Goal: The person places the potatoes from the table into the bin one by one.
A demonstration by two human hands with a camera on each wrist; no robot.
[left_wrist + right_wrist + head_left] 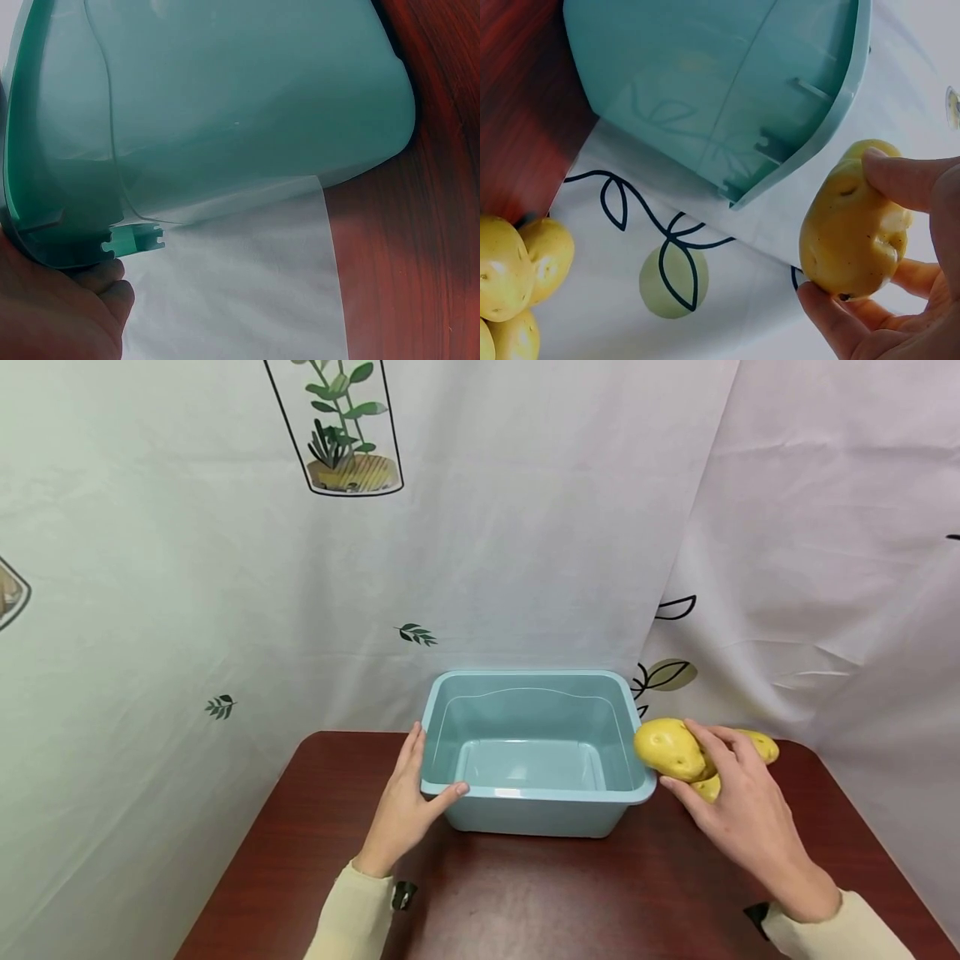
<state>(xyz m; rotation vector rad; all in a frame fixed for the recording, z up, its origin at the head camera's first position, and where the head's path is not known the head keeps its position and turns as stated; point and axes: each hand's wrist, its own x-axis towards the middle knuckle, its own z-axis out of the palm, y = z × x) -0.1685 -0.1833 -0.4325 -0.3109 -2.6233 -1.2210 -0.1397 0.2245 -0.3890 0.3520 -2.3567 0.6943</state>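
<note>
A light blue plastic tub (538, 817) stands on the table with nothing inside it. My left hand (401, 814) rests against its front left corner, fingers extended along the left side and thumb over the front rim. In the left wrist view, the fingertips (116, 296) touch the tub just under its rim. Beside the tub's right rim, my right hand (746, 802) holds a yellow potato (670, 750) between thumb and fingers. The right wrist view shows this potato (851, 229) raised, apart from the tub. More potatoes (501, 270) sit together, partly hidden behind the right hand in the head view.
The dark red wooden table (525, 893) has rounded far corners. Pale cloth (525, 568) printed with leaves and jars hangs right behind the tub and along both sides.
</note>
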